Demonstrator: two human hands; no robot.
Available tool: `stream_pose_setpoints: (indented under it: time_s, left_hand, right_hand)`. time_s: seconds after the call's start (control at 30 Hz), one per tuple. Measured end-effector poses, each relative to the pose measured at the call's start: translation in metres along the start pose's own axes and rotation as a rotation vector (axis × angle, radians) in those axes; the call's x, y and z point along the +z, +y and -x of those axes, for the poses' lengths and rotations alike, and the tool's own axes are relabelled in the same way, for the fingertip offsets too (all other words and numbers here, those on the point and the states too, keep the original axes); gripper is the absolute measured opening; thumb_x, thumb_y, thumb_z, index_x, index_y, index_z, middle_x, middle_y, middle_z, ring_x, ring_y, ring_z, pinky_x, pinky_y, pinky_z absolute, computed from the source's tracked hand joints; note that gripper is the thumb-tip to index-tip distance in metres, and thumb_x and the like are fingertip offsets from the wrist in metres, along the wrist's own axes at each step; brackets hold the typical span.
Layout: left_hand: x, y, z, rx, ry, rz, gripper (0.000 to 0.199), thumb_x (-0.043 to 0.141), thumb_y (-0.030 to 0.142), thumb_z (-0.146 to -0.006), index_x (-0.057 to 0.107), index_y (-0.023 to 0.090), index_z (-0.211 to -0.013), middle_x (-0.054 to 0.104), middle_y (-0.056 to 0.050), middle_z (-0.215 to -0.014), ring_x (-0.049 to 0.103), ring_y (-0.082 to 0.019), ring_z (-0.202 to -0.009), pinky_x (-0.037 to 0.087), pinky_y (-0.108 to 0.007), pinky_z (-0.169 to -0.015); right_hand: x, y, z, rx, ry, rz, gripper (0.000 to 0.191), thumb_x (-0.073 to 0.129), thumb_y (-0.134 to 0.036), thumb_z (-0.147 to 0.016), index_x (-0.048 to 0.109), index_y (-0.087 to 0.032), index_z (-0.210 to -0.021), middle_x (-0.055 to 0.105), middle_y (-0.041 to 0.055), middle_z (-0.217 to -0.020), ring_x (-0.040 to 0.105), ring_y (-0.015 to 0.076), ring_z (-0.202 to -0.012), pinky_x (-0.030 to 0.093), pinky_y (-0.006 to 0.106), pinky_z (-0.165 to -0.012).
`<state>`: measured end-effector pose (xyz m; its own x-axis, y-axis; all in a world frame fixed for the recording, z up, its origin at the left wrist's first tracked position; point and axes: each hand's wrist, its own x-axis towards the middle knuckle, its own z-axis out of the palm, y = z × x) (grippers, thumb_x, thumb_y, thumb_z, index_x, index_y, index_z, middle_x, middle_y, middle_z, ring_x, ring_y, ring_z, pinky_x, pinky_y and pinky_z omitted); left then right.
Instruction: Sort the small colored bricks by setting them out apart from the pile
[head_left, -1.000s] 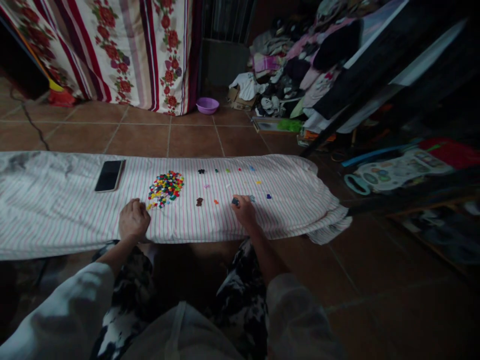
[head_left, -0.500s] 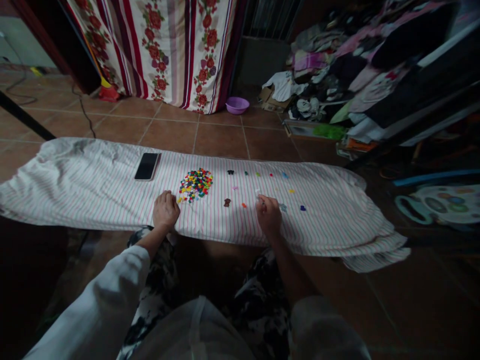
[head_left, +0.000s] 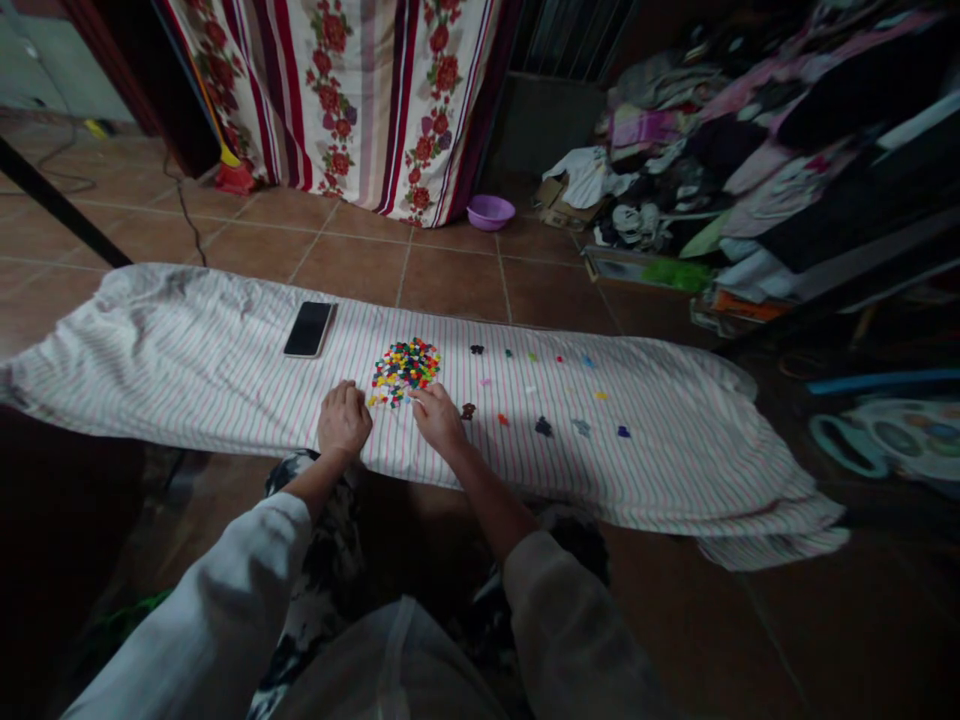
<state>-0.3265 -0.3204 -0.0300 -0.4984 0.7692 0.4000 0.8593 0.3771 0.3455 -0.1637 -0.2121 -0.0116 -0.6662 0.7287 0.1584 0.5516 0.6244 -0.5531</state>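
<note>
A heap of small many-coloured pieces (head_left: 409, 362), bead-like in size, lies on the striped cloth. My left hand (head_left: 345, 418) rests on the cloth at the heap's near left, fingers curled under; anything inside is hidden. At the heap's near right edge is my right hand (head_left: 440, 418), thumb and forefinger pinched by the pieces; what they grip, if anything, is too small to make out. Right of it, small groups sorted by colour lie in rows, among them a brown group (head_left: 469, 411), an orange group (head_left: 503, 419), a dark grey group (head_left: 543, 427) and a purple group (head_left: 623, 432).
The striped cloth (head_left: 210, 350) covers a long, low surface before my knees. A phone (head_left: 310, 330) lies left of the heap. Beyond, on the tiled floor, are a purple basin (head_left: 490, 212), a floral curtain (head_left: 367, 100) and piled clothes (head_left: 675, 150).
My right hand has moved left from the small white group to the near edge of the heap, uncovering the dark grey group. My left hand stays by the heap. The view has shifted slightly.
</note>
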Motion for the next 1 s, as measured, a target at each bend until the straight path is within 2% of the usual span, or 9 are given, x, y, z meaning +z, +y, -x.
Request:
stream_pose_setpoints:
  time_s: [0.23, 0.47, 0.73, 1.0]
  left_hand:
    - [-0.001, 0.0, 0.0, 0.019, 0.008, -0.024, 0.02, 0.042, 0.019, -0.089, 0.058, 0.015, -0.101, 0.063, -0.017, -0.119, 0.055, -0.03, -0.118, 0.042, -0.045, -0.1]
    - [0.001, 0.0, 0.0, 0.026, 0.018, -0.029, 0.02, 0.041, 0.019, -0.09, 0.058, 0.015, -0.099, 0.063, -0.018, -0.118, 0.055, -0.03, -0.118, 0.042, -0.045, -0.098]
    - [0.001, 0.001, 0.0, 0.045, 0.059, -0.061, 0.021, 0.04, 0.019, -0.092, 0.058, 0.014, -0.1, 0.065, -0.016, -0.116, 0.057, -0.03, -0.113, 0.043, -0.043, -0.097]
    - [-0.001, 0.002, 0.0, 0.04, 0.026, -0.045, 0.019, 0.042, 0.017, -0.09, 0.058, 0.015, -0.1, 0.064, -0.017, -0.118, 0.056, -0.031, -0.113, 0.044, -0.044, -0.096]
  right_hand:
    - [0.0, -0.014, -0.03, 0.037, -0.126, 0.121, 0.033, 0.046, -0.026, -0.096, 0.069, -0.03, -0.119, 0.056, 0.006, -0.117, 0.057, 0.0168, -0.106, 0.047, 0.026, -0.09]
    - [0.0, -0.018, -0.045, 0.063, -0.205, 0.198, 0.031, 0.047, -0.027, -0.096, 0.071, -0.03, -0.115, 0.056, 0.0052, -0.118, 0.057, 0.0167, -0.103, 0.047, 0.026, -0.089]
    - [-0.007, -0.034, -0.053, 0.053, -0.275, 0.319, 0.032, 0.042, -0.024, -0.098, 0.072, -0.024, -0.11, 0.057, 0.0088, -0.115, 0.057, 0.0193, -0.104, 0.046, 0.029, -0.086]
    - [-0.01, -0.045, -0.058, -0.009, -0.311, 0.428, 0.032, 0.041, -0.018, -0.097, 0.071, -0.02, -0.107, 0.06, 0.011, -0.114, 0.057, 0.0206, -0.108, 0.046, 0.029, -0.086]
